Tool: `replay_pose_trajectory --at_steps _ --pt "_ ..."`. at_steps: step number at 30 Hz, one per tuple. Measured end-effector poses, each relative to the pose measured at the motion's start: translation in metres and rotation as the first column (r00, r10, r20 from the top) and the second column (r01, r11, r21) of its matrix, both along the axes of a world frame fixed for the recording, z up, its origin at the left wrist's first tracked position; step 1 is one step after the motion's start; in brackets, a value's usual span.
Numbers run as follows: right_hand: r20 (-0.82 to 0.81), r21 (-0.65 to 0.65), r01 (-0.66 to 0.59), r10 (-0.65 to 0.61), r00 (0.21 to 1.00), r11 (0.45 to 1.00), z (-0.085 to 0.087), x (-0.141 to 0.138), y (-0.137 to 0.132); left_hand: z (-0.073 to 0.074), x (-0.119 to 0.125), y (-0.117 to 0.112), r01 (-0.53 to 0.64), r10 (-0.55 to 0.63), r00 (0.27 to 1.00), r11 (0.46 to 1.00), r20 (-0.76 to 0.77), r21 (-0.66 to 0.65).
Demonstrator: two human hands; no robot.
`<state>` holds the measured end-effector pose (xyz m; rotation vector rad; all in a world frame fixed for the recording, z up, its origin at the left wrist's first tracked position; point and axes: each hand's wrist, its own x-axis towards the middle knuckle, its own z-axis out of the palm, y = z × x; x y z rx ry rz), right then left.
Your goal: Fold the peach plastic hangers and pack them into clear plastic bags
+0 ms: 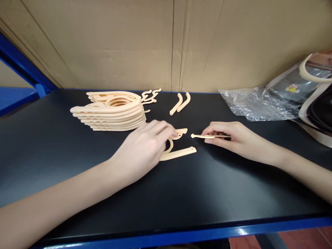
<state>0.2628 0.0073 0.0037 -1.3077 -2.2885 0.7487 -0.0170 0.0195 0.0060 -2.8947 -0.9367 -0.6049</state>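
My left hand [145, 148] is closed on a cream plastic hanger [178, 153] that lies on the black tabletop, its fingers bent over the middle part. One long arm of the hanger points right, towards the front; a shorter end with small holes shows behind it. The hand hides the rest. To the right, a thin cream hanger piece [199, 136] with a small knob at its tip is pinched in my right hand [241, 140], just above the table. The knob points at the hanger, with a small gap between them.
A stack of cream hangers [111, 116] stands behind my left hand, with several loose hooks [150, 96] beside it. Two curved pieces [183, 103] lie farther back. Clear plastic wrapping [259, 105] and a transparent bag [287, 86] occupy the right. Cardboard [116, 45] closes off the back.
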Motion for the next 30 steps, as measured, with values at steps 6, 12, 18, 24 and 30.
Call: replay_pose_trajectory --at_steps 6,12,18,24,30 --pt "0.0 0.038 -0.01 0.01 1.0 0.999 0.003 -0.007 -0.007 -0.009 0.008 -0.004 0.231 -0.231 0.973 0.964 0.018 -0.129" --pt "0.037 0.091 -0.045 0.042 0.998 0.995 0.003 -0.012 -0.013 -0.009 0.009 -0.001 0.207 -0.198 0.978 0.951 0.06 -0.23" --pt "0.127 0.151 -0.179 0.16 0.979 0.972 0.002 -0.015 -0.017 -0.008 0.009 -0.001 0.217 -0.204 0.976 0.95 0.082 -0.223" --pt "0.157 0.206 -0.215 0.184 0.97 0.955 0.002 -0.019 -0.023 -0.007 0.009 -0.001 0.221 -0.208 0.975 0.95 0.08 -0.22" --pt "0.147 0.285 -0.213 0.177 0.973 0.934 0.002 -0.021 -0.023 -0.009 0.008 -0.003 0.216 -0.189 0.972 0.953 0.139 -0.214"
